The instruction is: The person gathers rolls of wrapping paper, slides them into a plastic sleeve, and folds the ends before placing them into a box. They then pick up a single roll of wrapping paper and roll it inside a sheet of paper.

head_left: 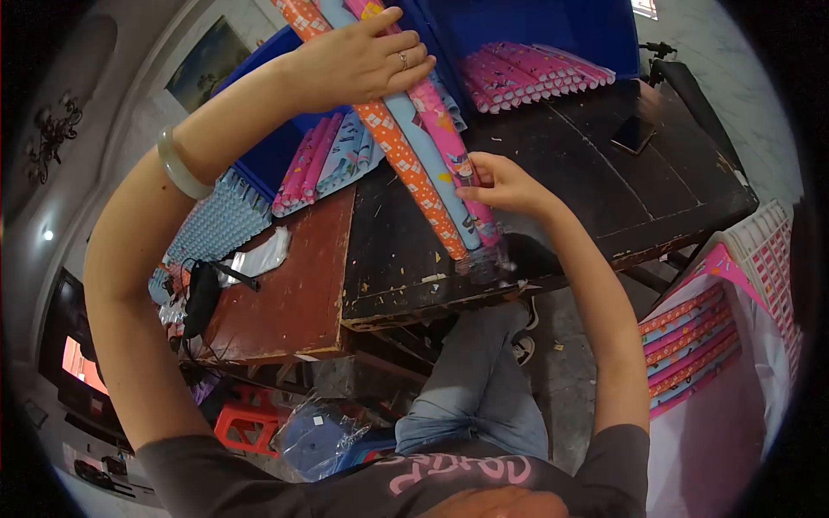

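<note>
Three rolls of wrapping paper stand tilted together over the table: an orange roll (413,173), a light blue roll (432,160) and a pink roll (445,134). Clear plastic film (488,263) bunches around their lower ends. Across the upper part lies my left hand (367,60), its fingers curved over the rolls and a ring on one finger. Lower down, my right hand (505,183) grips the pink roll's side between thumb and fingers; some of its fingertips are hidden.
Blue bins (535,26) hold stacked pink rolls (540,78). More pink rolls (309,164) and light blue rolls (220,220) lie left. A phone (633,135) rests on the dark table (596,190). A white basket (760,250) and packed rolls (691,354) stand right; a red stool (246,423) is below.
</note>
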`<action>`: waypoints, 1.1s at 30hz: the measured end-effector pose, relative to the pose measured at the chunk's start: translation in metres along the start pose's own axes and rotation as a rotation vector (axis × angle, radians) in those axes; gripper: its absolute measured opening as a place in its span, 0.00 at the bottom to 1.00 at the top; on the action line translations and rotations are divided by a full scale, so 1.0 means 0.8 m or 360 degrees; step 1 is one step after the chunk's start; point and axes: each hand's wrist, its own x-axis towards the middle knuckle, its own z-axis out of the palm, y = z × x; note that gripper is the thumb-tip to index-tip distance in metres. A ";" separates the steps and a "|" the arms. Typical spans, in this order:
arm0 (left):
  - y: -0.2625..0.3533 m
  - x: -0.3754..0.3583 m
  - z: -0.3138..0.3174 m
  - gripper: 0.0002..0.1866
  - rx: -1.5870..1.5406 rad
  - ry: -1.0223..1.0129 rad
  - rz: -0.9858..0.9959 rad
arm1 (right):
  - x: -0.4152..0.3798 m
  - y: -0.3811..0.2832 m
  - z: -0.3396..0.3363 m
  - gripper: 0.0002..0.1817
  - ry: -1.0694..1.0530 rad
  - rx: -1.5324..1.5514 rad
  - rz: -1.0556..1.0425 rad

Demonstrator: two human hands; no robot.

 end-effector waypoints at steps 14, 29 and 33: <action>0.052 -0.035 -0.085 0.36 -0.0472 0.0113 -0.0619 | 0.022 -0.010 0.029 0.21 0.0467 -0.0292 0.0066; 0.091 0.012 0.013 0.12 -0.3986 0.2300 -0.2155 | 0.015 -0.038 0.046 0.17 0.0427 -0.0086 0.0195; 0.095 0.007 0.009 0.13 -0.3988 0.2360 -0.2127 | 0.020 -0.033 0.039 0.18 0.0373 -0.0125 0.0268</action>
